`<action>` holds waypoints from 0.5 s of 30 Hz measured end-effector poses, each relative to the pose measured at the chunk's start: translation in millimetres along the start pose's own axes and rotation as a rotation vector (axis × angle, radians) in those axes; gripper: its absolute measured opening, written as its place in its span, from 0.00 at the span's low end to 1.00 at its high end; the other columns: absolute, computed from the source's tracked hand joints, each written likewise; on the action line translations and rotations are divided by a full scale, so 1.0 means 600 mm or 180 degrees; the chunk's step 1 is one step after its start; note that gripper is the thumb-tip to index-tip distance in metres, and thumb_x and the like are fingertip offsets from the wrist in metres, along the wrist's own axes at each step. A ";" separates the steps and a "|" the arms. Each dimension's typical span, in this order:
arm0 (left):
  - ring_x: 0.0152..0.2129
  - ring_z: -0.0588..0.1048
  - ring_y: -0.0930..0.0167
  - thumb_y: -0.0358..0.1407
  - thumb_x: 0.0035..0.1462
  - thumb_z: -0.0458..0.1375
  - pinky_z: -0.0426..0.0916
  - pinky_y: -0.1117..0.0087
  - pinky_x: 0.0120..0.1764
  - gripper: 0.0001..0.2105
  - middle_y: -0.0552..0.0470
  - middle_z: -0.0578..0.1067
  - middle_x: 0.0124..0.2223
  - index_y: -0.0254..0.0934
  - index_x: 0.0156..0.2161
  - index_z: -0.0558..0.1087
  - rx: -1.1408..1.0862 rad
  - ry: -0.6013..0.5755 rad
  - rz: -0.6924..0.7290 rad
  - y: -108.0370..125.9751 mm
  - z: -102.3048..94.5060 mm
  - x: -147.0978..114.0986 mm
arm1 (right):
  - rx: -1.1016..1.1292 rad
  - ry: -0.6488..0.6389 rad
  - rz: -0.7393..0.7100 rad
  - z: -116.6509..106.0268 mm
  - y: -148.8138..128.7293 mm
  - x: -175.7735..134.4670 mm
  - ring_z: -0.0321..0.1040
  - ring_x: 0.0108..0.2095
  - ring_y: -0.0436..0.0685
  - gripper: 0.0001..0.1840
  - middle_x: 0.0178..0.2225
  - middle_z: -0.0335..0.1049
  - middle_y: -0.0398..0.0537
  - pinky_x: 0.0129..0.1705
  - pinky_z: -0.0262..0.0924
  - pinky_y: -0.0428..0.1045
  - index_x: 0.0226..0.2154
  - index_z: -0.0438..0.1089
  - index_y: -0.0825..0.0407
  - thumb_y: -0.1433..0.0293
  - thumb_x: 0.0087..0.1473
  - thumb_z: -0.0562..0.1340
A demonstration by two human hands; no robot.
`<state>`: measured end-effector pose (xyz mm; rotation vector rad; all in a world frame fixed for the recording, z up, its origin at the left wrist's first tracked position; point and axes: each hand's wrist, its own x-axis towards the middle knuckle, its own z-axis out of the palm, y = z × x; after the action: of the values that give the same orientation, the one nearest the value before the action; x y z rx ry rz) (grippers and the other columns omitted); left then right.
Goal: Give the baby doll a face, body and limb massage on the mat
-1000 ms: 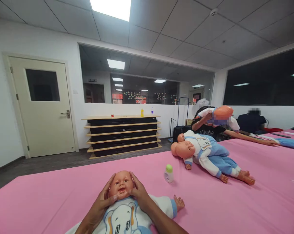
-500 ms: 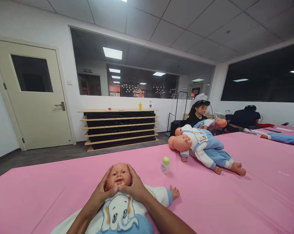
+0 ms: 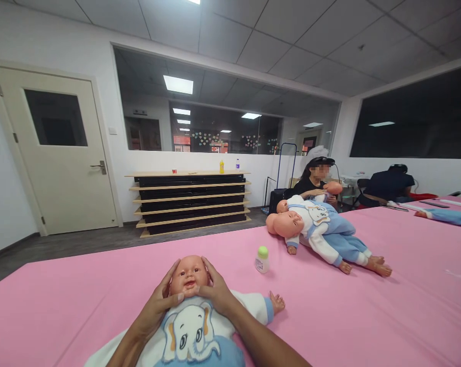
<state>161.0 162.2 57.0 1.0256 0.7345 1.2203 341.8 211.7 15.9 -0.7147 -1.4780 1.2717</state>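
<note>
A baby doll [image 3: 190, 275] in white and blue clothes with an elephant on the chest lies on its back, head away from me. My left hand [image 3: 165, 295] cups one side of its head, thumb on the chin. On the other side my right hand [image 3: 215, 291] curves round the cheek, its thumb under the mouth. Fingertips of both hands are partly hidden beside the head. One doll arm stretches out to the right. Beyond it stands a small white bottle [image 3: 261, 261] with a green cap, touched by neither hand.
More baby dolls [image 3: 316, 229] lie piled on the pink table cover [image 3: 111, 285] at the right. Behind the table a person [image 3: 310, 178] holds another doll; a second person [image 3: 389, 183] sits farther right. A stack of shelves [image 3: 192, 199] stands by the wall.
My thumbs have moved slightly apart at the doll's chin; both hands still cup its head. The person behind the table has drawn their doll nearer and more upright. The view has shifted slightly.
</note>
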 end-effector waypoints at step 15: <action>0.60 0.57 0.51 0.40 0.38 0.71 0.59 0.53 0.58 0.49 0.45 0.53 0.67 0.45 0.65 0.51 0.0330 0.0261 0.0239 -0.008 -0.001 0.007 | -0.0204 0.0069 -0.0011 0.005 -0.014 -0.002 0.45 0.64 0.67 0.54 0.62 0.52 0.49 0.63 0.45 0.61 0.62 0.52 0.45 0.62 0.33 0.73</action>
<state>163.2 166.6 52.8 1.1017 0.8364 1.3063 340.7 207.4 23.6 -0.7655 -1.5072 1.2148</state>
